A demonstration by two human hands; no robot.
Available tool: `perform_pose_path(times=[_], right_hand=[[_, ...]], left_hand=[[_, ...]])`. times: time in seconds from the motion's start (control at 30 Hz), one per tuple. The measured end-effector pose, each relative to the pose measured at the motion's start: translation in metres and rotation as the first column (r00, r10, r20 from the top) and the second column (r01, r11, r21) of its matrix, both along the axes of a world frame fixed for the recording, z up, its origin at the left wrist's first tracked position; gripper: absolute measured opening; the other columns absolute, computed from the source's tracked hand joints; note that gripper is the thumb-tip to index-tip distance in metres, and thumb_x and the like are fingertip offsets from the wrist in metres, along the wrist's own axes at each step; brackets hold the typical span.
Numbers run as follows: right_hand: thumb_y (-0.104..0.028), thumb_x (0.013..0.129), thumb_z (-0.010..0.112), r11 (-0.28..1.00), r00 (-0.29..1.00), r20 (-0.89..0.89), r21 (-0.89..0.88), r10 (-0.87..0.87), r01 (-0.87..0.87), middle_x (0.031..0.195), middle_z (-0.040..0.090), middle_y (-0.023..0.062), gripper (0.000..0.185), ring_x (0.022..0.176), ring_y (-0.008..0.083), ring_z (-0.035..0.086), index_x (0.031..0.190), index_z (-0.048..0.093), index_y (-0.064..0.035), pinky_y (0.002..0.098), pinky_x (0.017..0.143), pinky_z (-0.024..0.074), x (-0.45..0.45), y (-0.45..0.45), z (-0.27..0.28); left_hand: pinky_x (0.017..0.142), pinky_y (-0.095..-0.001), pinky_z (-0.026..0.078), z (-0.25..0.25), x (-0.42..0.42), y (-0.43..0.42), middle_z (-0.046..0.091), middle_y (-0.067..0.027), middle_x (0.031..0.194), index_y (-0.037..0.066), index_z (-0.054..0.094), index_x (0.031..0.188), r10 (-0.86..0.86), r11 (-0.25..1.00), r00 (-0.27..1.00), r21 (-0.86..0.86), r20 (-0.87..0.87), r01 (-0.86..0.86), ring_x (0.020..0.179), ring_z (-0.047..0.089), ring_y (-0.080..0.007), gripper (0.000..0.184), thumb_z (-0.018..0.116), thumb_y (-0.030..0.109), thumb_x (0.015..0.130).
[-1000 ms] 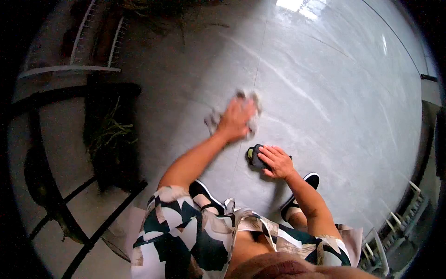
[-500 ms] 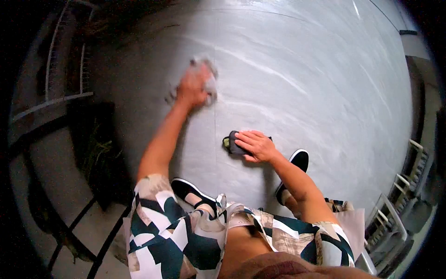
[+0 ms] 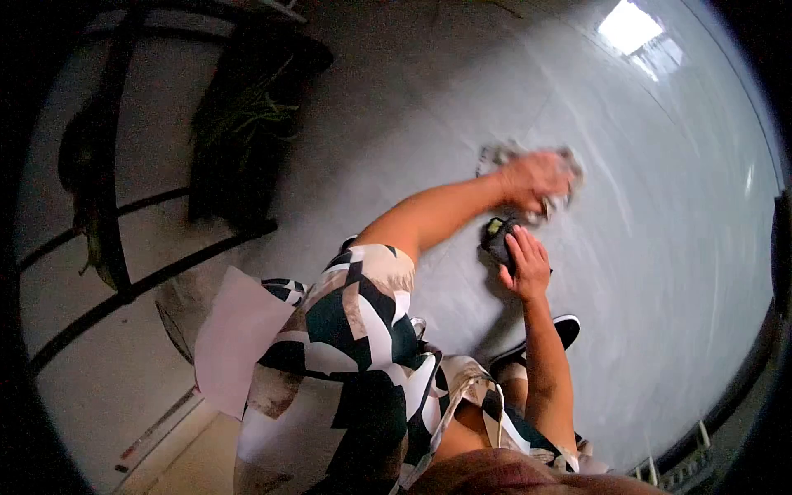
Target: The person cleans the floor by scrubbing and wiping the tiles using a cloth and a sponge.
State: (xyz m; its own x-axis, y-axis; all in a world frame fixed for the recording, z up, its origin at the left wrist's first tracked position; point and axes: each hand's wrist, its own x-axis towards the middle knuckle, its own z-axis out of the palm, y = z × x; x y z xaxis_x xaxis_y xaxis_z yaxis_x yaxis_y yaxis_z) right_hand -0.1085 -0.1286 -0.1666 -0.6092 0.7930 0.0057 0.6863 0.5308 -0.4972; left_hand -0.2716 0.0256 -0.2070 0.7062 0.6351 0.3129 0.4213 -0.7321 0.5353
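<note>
My left hand (image 3: 535,180), blurred by motion, presses down on a crumpled patterned cloth (image 3: 497,155) against the grey floor (image 3: 635,272). Its fingers are bent over the rag, and part of the fabric is hidden under the palm. Just below it, my right hand (image 3: 530,268) rests on a dark grey, soft-looking bundle (image 3: 497,244) with a yellow-green patch at its upper end. The fingers curl over the bundle's right side. What exactly this bundle is I cannot make out.
Close below my right hand is a black shoe (image 3: 565,330) with a white sole edge. On the left stand a dark metal frame (image 3: 157,285) and a dark container (image 3: 247,157) with green stalks. Bright light reflects off the floor at upper right.
The view has turned, so the dark container now appears higher and nearer the middle. My left hand and the cloth have swept rightward, closer to my right hand, which stays on the dark bundle.
</note>
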Motion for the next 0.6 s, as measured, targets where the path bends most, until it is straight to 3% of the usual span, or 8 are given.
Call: perform_pose_path(times=[0.03,0.07,0.1,0.13,0.2,0.4,0.6], right_hand=[[-0.030,0.068,0.063,1.000,1.000,0.004,0.002,-0.002,0.002,0.133,0.048,0.0106,0.060,0.122,0.0261,0.047,0.123,0.053,-0.0102,0.0397,0.099,0.0371,-0.015,0.015,0.002],[-0.030,0.068,0.063,1.000,1.000,0.008,0.004,-0.011,0.011,0.134,0.048,0.0106,0.060,0.123,0.0260,0.046,0.124,0.052,-0.0104,0.0399,0.099,0.0368,-0.019,0.020,0.002],[-0.030,0.068,0.062,1.000,1.000,0.014,0.005,-0.021,0.021,0.135,0.047,0.0106,0.060,0.124,0.0258,0.045,0.124,0.052,-0.0105,0.0401,0.099,0.0365,-0.023,0.025,0.002],[-0.030,0.068,0.062,1.000,1.000,0.010,0.009,-0.026,0.026,0.135,0.047,0.0105,0.060,0.124,0.0259,0.045,0.124,0.052,-0.0106,0.0404,0.099,0.0362,-0.029,0.034,0.002],[-0.029,0.068,0.063,0.998,0.999,-0.021,0.055,-0.034,0.035,0.135,0.047,0.0105,0.060,0.124,0.0260,0.045,0.124,0.052,-0.0108,0.0409,0.100,0.0356,-0.005,-0.008,-0.025],[-0.027,0.068,0.062,0.992,0.998,-0.025,0.107,-0.060,0.062,0.135,0.046,0.0110,0.060,0.124,0.0269,0.045,0.124,0.052,-0.0103,0.0420,0.100,0.0350,-0.012,-0.011,-0.022],[-0.026,0.068,0.061,0.995,1.000,-0.001,0.093,-0.025,0.025,0.136,0.046,0.0120,0.059,0.125,0.0287,0.044,0.124,0.051,-0.0083,0.0425,0.101,0.0341,-0.010,-0.011,-0.023]], left_hand=[[0.103,-0.0454,0.033,0.009,-0.045,0.028,0.050,-0.0075,0.131,0.015,0.055,0.117,0.136,0.980,0.987,-0.135,-0.084,-0.146,0.121,0.045,-0.0308,0.066,0.076,0.036,0.057],[0.100,-0.0453,0.035,-0.001,-0.074,0.050,0.052,-0.0094,0.127,0.016,0.056,0.117,0.281,0.952,0.947,-0.081,-0.159,-0.296,0.115,0.048,-0.0312,0.066,0.077,0.037,0.058],[0.106,-0.0413,0.028,-0.024,-0.107,0.065,0.050,-0.0119,0.129,0.015,0.050,0.125,0.484,0.875,0.870,0.050,-0.091,-0.481,0.117,0.046,-0.0321,0.074,0.076,0.042,0.061],[0.104,-0.0419,0.031,0.000,-0.145,0.089,0.051,-0.0128,0.128,0.011,0.048,0.126,0.570,0.758,0.753,-0.144,-0.330,-0.636,0.118,0.046,-0.0321,0.073,0.075,0.041,0.065],[0.102,-0.0450,0.033,0.038,-0.188,0.037,0.050,-0.0132,0.129,0.010,0.046,0.129,0.749,0.542,0.523,-0.078,-0.406,-0.837,0.117,0.046,-0.0324,0.070,0.071,0.039,0.070],[0.103,-0.0483,0.031,0.003,-0.366,-0.079,0.047,-0.0142,0.132,0.009,0.044,0.131,0.884,0.104,-0.009,0.216,-0.468,-0.971,0.122,0.041,-0.0335,0.066,0.064,0.040,0.076],[0.104,-0.0515,0.029,-0.047,-0.357,-0.224,0.043,-0.0152,0.136,0.009,0.042,0.133,0.774,-0.227,-0.378,0.335,-0.508,-0.914,0.127,0.036,-0.0347,0.062,0.056,0.041,0.082]])
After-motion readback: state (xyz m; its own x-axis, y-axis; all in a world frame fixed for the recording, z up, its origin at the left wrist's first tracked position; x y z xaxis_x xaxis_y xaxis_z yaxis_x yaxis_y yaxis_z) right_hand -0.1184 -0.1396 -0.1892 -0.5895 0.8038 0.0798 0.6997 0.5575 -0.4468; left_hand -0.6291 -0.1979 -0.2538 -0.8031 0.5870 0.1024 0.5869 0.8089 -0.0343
